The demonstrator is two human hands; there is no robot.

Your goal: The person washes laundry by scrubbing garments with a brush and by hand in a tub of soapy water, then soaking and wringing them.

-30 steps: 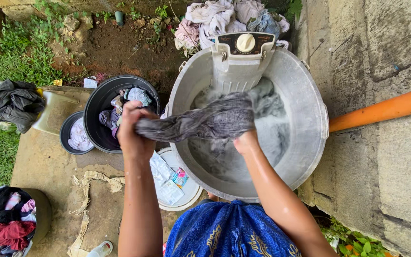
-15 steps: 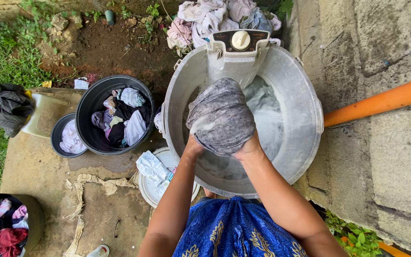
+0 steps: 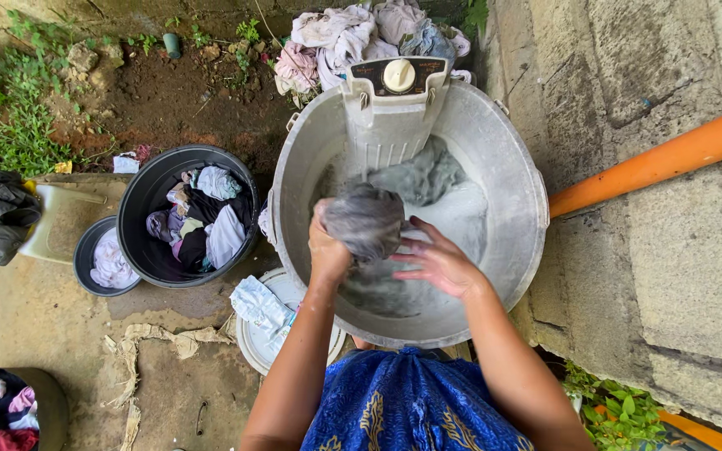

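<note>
My left hand (image 3: 329,249) grips a bunched, wet grey cloth (image 3: 365,221) over the soapy water in a large grey washing tub (image 3: 518,171). My right hand (image 3: 439,260) hovers beside the cloth with its fingers spread, holding nothing. More grey laundry (image 3: 424,174) floats in the foam further back. A panel with a round cream dial (image 3: 399,75) sits on the tub's far rim. My blue patterned garment (image 3: 407,405) shows at the bottom.
A black basin (image 3: 139,188) with mixed clothes stands left of the tub, a smaller dark bowl (image 3: 85,238) beside it. A white lid (image 3: 252,338) with a packet lies near my left arm. An orange pipe (image 3: 653,163) crosses the stone at right. Piled laundry (image 3: 336,33) lies beyond the tub.
A second ago both hands stretched the grey cloth out, then bunched it over the tub. Now my right hand has let go and opened while the left keeps the cloth lower, near the water.
</note>
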